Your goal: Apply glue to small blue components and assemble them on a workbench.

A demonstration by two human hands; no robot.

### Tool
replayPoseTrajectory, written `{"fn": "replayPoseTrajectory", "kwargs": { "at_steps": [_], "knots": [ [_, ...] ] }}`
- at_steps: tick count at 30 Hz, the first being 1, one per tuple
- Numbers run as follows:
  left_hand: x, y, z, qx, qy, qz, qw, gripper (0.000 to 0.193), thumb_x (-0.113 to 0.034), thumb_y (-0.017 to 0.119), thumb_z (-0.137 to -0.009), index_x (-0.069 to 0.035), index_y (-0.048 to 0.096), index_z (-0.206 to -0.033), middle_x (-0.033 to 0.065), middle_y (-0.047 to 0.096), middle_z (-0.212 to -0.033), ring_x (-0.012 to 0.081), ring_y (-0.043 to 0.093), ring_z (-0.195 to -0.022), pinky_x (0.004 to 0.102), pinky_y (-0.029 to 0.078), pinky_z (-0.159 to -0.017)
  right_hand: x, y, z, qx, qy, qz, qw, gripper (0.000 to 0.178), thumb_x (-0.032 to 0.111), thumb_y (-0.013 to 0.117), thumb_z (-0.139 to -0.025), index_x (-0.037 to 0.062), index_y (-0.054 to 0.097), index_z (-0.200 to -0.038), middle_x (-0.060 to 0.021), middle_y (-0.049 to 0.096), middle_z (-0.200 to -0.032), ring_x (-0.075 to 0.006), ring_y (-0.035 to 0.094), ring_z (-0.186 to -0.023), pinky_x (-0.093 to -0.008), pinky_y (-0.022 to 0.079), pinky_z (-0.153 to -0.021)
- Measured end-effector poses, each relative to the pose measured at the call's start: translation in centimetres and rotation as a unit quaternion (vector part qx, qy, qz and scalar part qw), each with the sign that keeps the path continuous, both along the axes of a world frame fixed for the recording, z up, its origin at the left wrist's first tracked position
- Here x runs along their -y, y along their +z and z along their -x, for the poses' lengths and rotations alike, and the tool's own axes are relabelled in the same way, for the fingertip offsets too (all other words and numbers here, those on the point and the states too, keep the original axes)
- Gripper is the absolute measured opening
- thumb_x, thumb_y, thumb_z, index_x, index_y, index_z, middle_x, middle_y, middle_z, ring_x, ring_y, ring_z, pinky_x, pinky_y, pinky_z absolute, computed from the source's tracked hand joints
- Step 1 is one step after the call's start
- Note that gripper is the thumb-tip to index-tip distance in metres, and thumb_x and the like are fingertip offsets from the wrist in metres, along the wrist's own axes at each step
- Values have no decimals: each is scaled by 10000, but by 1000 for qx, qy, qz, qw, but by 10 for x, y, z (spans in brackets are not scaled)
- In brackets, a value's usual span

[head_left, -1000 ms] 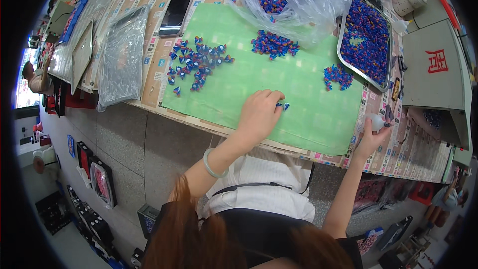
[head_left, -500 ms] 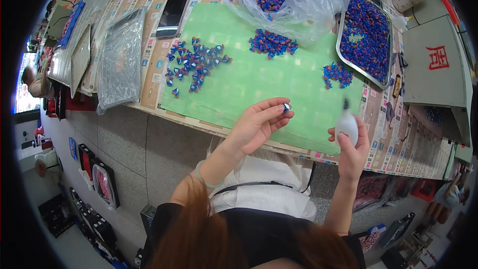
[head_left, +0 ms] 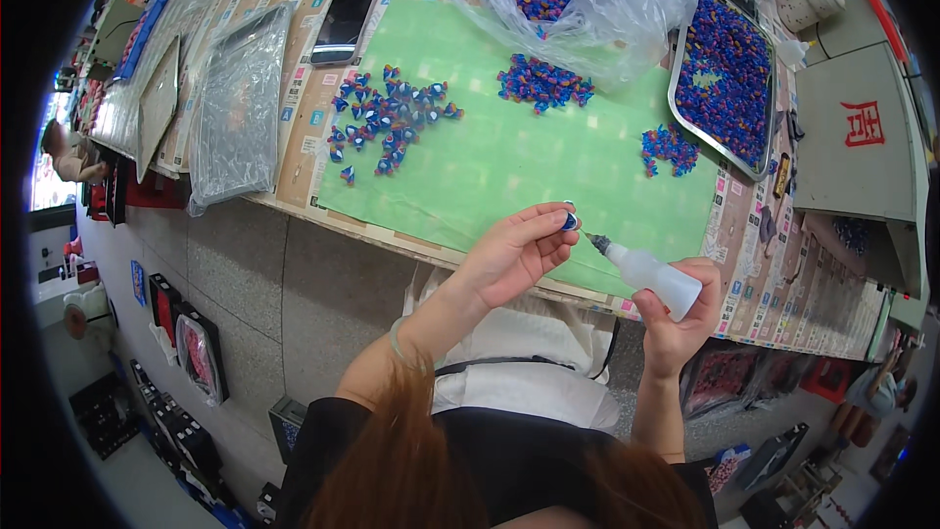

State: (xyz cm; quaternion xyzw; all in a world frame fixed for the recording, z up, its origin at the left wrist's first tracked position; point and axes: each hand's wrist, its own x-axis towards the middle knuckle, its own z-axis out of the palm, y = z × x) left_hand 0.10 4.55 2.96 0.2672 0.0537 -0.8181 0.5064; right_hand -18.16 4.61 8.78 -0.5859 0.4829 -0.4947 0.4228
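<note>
My left hand point(head_left: 522, 253) pinches a small blue and white plastic piece point(head_left: 569, 222) between thumb and fingertips, above the near edge of a green mat point(head_left: 470, 181). A white squeeze bottle point(head_left: 654, 279) with a dark, thin-tipped nozzle lies tilted in my right hand point(head_left: 681, 318), fingers wrapped round its base. The nozzle tip points left and sits close beside the small piece; whether they touch I cannot tell. Similar pieces with white faces point(head_left: 392, 118) are spread at the mat's left. Blue and red pieces point(head_left: 543, 83) form a heap at its far middle, and a smaller heap point(head_left: 669, 151) lies right.
A metal tray point(head_left: 672, 88) full of pieces stands at the far right, next to a grey box point(head_left: 852, 176). A clear plastic bag point(head_left: 627, 10) of pieces lies at the back. Left are a phone point(head_left: 348, 20) and a plastic-wrapped tray point(head_left: 240, 108).
My right hand has tipped the bottle from upright to slanting left, bringing its nozzle to the piece in my left hand. The left hand has barely moved.
</note>
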Motion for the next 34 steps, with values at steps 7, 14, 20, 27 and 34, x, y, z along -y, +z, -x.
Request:
{"fn": "replayPoseTrajectory", "kwargs": {
  "at_steps": [7,14,20,27,34],
  "knots": [
    [-1,1,0,2,-3,1,1000,165,-80,486,-829,-17,494,-981,42,575,-860,102,563,-768,220,476,-686,-1,0,-2,18,-13,-24,999,358,55,747,-580,33,478,-816,-27,444,-768,-113,429,-706,-220,360,-639],
    [-1,4,-1,1,-6,10,1000,164,-81,486,-829,-18,496,-981,46,579,-863,103,564,-769,220,477,-690,0,-1,-1,-2,-4,-27,1000,347,46,741,-585,30,479,-812,-27,443,-779,-110,430,-697,-215,359,-635],
    [-1,4,0,6,-7,7,1000,174,-79,488,-828,-24,496,-993,46,581,-864,104,566,-770,221,477,-691,3,-1,-2,10,-3,-20,1000,325,52,707,-615,27,465,-830,-25,435,-769,-91,413,-673,-199,344,-616],
    [3,2,-2,29,-1,13,999,200,-78,491,-828,-24,487,-1020,50,575,-875,116,565,-767,222,465,-669,25,-19,45,167,-137,-23,976,241,22,557,-746,11,415,-941,-94,503,-934,-146,502,-841,-246,397,-694],
    [5,5,-9,87,16,0,996,282,-85,489,-828,-40,435,-1101,78,545,-976,133,559,-795,244,466,-708,65,-75,115,9,-279,-11,960,307,-21,542,-765,-8,346,-1001,-118,479,-1003,-160,497,-912,-246,402,-787]
  ]
}}
